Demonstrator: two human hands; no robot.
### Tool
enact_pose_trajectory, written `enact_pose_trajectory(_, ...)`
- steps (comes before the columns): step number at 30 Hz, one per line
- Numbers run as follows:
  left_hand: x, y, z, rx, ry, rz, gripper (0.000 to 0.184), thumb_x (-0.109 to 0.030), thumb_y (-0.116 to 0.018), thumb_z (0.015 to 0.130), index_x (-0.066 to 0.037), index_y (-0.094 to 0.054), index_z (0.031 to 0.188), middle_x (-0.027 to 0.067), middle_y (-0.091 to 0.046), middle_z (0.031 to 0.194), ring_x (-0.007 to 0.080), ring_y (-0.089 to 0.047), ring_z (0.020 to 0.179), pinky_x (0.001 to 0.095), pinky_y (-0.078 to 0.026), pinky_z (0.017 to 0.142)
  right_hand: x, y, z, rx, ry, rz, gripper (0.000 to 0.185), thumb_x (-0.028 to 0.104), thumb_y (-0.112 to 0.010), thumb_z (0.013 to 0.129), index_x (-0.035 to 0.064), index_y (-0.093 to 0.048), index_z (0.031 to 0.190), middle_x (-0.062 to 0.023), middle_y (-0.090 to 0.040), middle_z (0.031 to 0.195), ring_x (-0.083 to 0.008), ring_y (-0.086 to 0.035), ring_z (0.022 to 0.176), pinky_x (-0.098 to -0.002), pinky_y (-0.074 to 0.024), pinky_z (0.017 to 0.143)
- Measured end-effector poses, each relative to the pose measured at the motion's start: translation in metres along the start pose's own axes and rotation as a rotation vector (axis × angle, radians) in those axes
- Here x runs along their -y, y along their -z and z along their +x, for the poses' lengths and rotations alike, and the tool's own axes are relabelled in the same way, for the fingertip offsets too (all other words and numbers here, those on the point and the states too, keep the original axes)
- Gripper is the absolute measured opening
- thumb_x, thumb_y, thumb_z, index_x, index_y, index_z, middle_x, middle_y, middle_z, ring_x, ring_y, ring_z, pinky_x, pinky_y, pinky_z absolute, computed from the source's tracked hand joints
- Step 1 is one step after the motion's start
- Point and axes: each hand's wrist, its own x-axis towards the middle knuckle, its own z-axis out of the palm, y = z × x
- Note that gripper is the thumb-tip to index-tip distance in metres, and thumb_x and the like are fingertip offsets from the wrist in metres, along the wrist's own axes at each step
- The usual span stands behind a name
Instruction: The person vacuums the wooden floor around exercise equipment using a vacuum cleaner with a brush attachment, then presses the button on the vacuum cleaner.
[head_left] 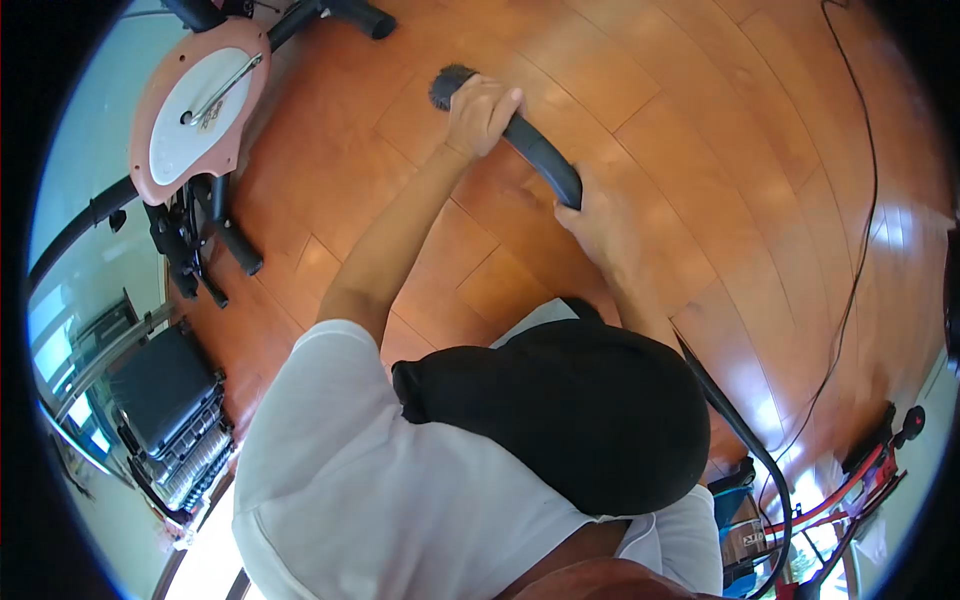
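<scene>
A dark grey vacuum wand [540,158] is held between both hands above the wooden floor [670,140]. My left hand [482,115] is wrapped round its far end, just behind a round black brush head [449,88] with bristles. At the near end of the wand, my right hand [590,215] is closed round it, its fingers partly hidden. A black hose [745,430] runs from beneath my right forearm toward the lower right.
A pink and white exercise bike [200,110] stands at the upper left. A black case [165,385] sits at the lower left. A thin cable [873,180] crosses the floor at right, near red-framed equipment [850,490].
</scene>
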Motion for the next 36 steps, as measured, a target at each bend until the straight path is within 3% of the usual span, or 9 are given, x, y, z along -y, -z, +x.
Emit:
enact_pose_trajectory(6,-0.088,-0.103,0.003,-0.028,-0.212,-0.064,0.036,-0.028,-0.055,0.092,-0.014,-0.057,0.059,0.0063,-0.058,0.056,0.0282,-0.060,0.058,0.0406,-0.048,0.066,-0.065,0.035,-0.102,-0.104,-0.306,0.102,0.046,0.021,-0.070,0.080,0.0069,-0.054,0.121,-0.0253,-0.066,0.087,-0.0406,-0.066,0.084,-0.0485,-0.0498,0.072)
enact_pose_trajectory(10,-0.185,-0.181,0.029,0.039,-0.346,-0.328,0.045,-0.035,-0.052,0.092,-0.014,-0.054,0.052,0.0085,-0.058,0.053,0.0284,-0.061,0.058,0.0406,-0.049,0.066,-0.125,0.059,-0.179,-0.262,-0.590,0.268,0.043,0.011,-0.068,0.081,0.0052,-0.056,0.122,-0.0113,-0.060,0.073,-0.0222,-0.061,0.062,-0.0363,-0.0473,0.057)
enact_pose_trajectory(14,-0.221,-0.219,0.051,0.225,-0.369,-0.337,0.040,-0.035,-0.054,0.091,-0.014,-0.057,0.057,0.0088,-0.058,0.054,0.0285,-0.060,0.056,0.0411,-0.049,0.066,-0.138,0.074,-0.202,-0.445,-0.513,0.346,0.049,0.008,-0.067,0.080,0.0051,-0.055,0.127,-0.0063,-0.056,0.070,-0.0145,-0.056,0.057,-0.0312,-0.0447,0.052)
enact_pose_trajectory(15,-0.212,-0.233,0.053,0.084,-0.464,-0.320,0.049,-0.035,-0.052,0.091,-0.015,-0.052,0.047,0.0091,-0.054,0.046,0.0288,-0.060,0.052,0.0427,-0.047,0.059,-0.137,0.076,-0.194,-0.473,-0.499,0.334,0.051,0.007,-0.066,0.079,0.0052,-0.055,0.129,-0.0059,-0.055,0.069,-0.0137,-0.056,0.057,-0.0306,-0.0448,0.051)
enact_pose_trajectory(18,-0.159,-0.211,0.079,0.007,-0.643,-0.194,0.020,-0.024,-0.060,0.082,-0.020,-0.058,0.063,0.0048,-0.057,0.057,0.0260,-0.060,0.057,0.0439,-0.045,0.058,-0.130,0.073,-0.148,-0.345,-0.503,-0.001,0.056,0.022,-0.072,0.078,0.0112,-0.053,0.130,-0.0231,-0.067,0.098,-0.0409,-0.064,0.097,-0.0490,-0.0492,0.083)
enact_pose_trajectory(21,-0.102,-0.177,0.108,0.078,-0.570,-0.094,0.018,-0.023,-0.057,0.081,-0.015,-0.058,0.065,0.0087,-0.057,0.060,0.0306,-0.059,0.062,0.0458,-0.043,0.060,-0.126,0.065,-0.080,-0.277,-0.292,-0.057,0.044,0.025,-0.067,0.081,0.0089,-0.053,0.119,-0.0222,-0.067,0.101,-0.0391,-0.065,0.097,-0.0499,-0.0509,0.084)
enact_pose_trajectory(27,-0.044,-0.150,0.131,0.120,-0.328,-0.060,0.042,-0.024,-0.034,0.103,-0.007,-0.061,0.075,0.0094,-0.062,0.078,0.0285,-0.059,0.087,0.0427,-0.035,0.103,-0.103,0.064,-0.024,-0.357,-0.221,0.147,0.032,0.021,-0.064,0.078,0.0094,-0.059,0.108,-0.0211,-0.068,0.092,-0.0382,-0.066,0.090,-0.0499,-0.0515,0.079)
enact_pose_trajectory(34,-0.143,-0.143,0.068,0.316,-0.337,-0.181,0.037,-0.026,-0.034,0.104,-0.005,-0.063,0.113,0.0085,-0.064,0.118,0.0262,-0.049,0.127,0.0439,-0.026,0.114,-0.117,0.016,-0.117,-0.490,-0.333,0.328,0.038,0.020,-0.065,0.073,0.0094,-0.061,0.109,-0.0216,-0.067,0.092,-0.0377,-0.066,0.093,-0.0505,-0.0503,0.078)
enact_pose_trajectory(36,-0.182,-0.128,0.050,0.404,-0.183,-0.437,0.038,-0.026,-0.036,0.104,-0.002,-0.057,0.125,0.0115,-0.058,0.130,0.0269,-0.042,0.135,0.0438,-0.025,0.115,-0.121,0.004,-0.156,-0.565,-0.445,0.368,0.038,0.023,-0.068,0.074,0.0086,-0.060,0.109,-0.0217,-0.067,0.086,-0.0393,-0.064,0.086,-0.0497,-0.0491,0.075)
